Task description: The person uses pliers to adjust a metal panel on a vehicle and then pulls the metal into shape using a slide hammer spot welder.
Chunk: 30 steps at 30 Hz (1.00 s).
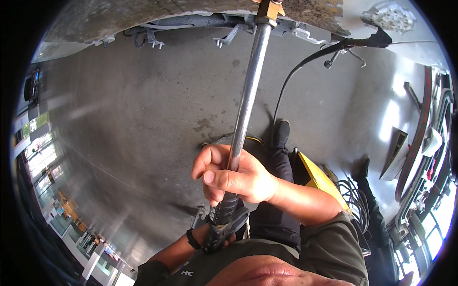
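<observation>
A dent puller with a long shiny steel rod (250,86), a brass-coloured hex end and a black ribbed handle runs from my body up to the car body panel (191,12). Its brass end meets the panel's lower, worn strip, partly cut off by the picture's top edge. My right hand (238,176) is closed loosely around the lower rod, thumb across it, just above the handle. Lower down, close to my chest, my left hand (231,240) grips the black handle; most of its fingers are hidden behind it.
A thick black cable (285,88) hangs from the panel's right side to the floor by my shoe. Beside my leg stands a yellow case (318,176) with coiled cables (355,198). Brackets and loose connectors stick out under the panel. Long car parts (415,143) lean at the right.
</observation>
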Motion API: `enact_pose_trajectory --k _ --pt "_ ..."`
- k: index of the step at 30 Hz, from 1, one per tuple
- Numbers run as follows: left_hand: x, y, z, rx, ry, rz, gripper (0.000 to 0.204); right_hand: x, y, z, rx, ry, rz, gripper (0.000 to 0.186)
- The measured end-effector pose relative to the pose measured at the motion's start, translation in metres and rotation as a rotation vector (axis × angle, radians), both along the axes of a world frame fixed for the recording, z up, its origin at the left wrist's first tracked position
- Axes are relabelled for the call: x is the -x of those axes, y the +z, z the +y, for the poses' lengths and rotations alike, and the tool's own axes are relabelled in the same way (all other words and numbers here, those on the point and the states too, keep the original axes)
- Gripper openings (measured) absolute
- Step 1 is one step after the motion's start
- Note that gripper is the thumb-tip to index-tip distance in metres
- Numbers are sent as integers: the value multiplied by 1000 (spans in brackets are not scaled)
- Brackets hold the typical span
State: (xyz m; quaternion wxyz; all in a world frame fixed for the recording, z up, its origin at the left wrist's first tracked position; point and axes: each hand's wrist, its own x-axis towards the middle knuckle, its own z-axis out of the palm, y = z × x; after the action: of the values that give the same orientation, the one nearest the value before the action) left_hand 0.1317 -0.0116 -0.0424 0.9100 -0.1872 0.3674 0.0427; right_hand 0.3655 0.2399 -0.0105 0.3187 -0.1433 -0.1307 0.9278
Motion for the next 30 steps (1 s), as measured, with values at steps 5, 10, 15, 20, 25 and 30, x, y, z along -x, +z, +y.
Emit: enact_pose_trajectory --k 5,10,15,20,25,30 --pt "4 -6 2 41 -42 -56 38 1 1 3 -26 -4 -20 21" --pt "1 0 9 40 -37 -25 39 1 2 3 -25 -1 -33 20" --pt "0 -6 8 28 -9 -26 44 2 3 5 -1 21 22 26" --pt "-3 1 12 126 134 -195 54 -1 1 9 79 -106 177 61" --pt "16 6 -27 260 140 -24 60 -17 -5 104 -54 -278 147 48" --pt "35 8 -34 221 131 -126 56 -6 -6 87 -78 -315 183 60"
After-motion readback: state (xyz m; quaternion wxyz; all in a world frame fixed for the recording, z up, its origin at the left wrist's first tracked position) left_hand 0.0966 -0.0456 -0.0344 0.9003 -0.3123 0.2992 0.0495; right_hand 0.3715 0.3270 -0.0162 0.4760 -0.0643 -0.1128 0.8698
